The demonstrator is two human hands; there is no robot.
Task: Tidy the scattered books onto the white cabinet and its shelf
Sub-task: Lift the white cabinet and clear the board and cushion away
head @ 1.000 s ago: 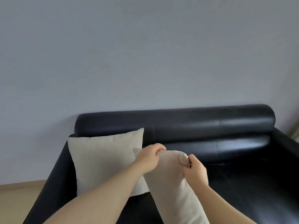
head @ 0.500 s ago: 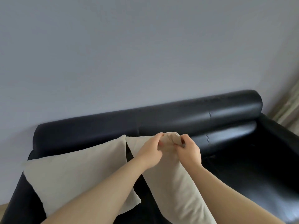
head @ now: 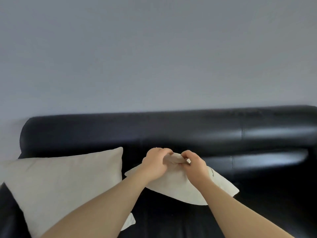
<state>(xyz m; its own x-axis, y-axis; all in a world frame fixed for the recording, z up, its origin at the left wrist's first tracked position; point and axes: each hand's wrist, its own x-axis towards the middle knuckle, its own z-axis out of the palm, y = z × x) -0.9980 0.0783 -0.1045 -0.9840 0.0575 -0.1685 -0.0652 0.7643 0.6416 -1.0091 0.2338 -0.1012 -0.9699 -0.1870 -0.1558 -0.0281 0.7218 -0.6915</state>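
Cushion (head: 180, 188), beige, plain and limp, is held before the backrest of the black sofa (head: 171, 131), its top edge bunched. That edge is gripped at 11 o'clock by the left hand (head: 155, 166) and at 1 o'clock by the right hand (head: 195, 166), fingers curled tight. A second cushion (head: 68, 182) is propped at 9 o'clock.

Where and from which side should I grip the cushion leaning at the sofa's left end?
Probably its top edge, from above: the leaning cushion stands against the sofa, top free. The left hand and right hand pinch the second cushion likewise.
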